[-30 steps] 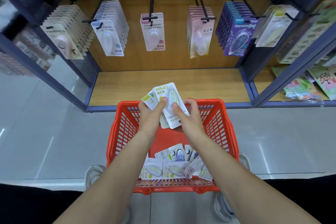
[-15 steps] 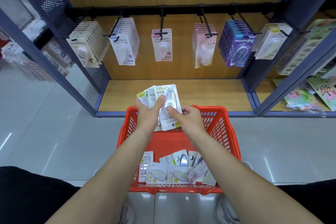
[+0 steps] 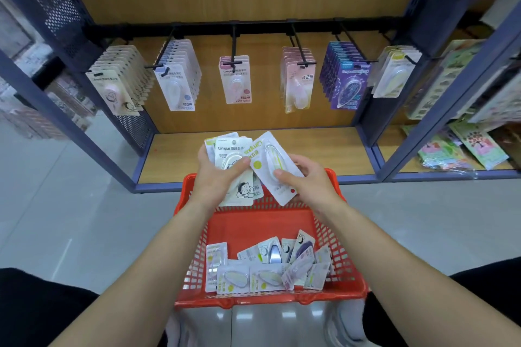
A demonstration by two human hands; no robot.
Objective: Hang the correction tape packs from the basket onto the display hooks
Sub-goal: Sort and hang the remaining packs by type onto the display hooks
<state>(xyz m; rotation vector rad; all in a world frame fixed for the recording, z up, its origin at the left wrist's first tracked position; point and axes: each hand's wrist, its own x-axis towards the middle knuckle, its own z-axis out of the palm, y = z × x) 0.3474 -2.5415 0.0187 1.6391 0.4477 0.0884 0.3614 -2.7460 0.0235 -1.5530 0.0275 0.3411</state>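
Over the far end of the red basket (image 3: 351,287), my left hand (image 3: 218,177) grips a small stack of correction tape packs (image 3: 232,155), thumb across the front card. My right hand (image 3: 307,182) holds one yellow-green pack (image 3: 270,162), tilted and drawn apart from the stack to the right. Several more packs (image 3: 265,265) lie loose at the near end of the basket. Above, black display hooks (image 3: 233,45) stick out from a rail, each carrying hanging packs; the far-right hook holds yellow-green packs (image 3: 394,73).
A wooden shelf board (image 3: 324,149) lies under the hooks, framed by blue metal uprights (image 3: 439,110). Perforated side panels stand at the left. More stationery fills the bay to the right (image 3: 462,146). Grey glossy floor tiles surround the basket.
The view has tilted upward. My right hand has pulled the yellow-green pack off the front of the stack and tilted it to the right; the left hand keeps the remaining packs.
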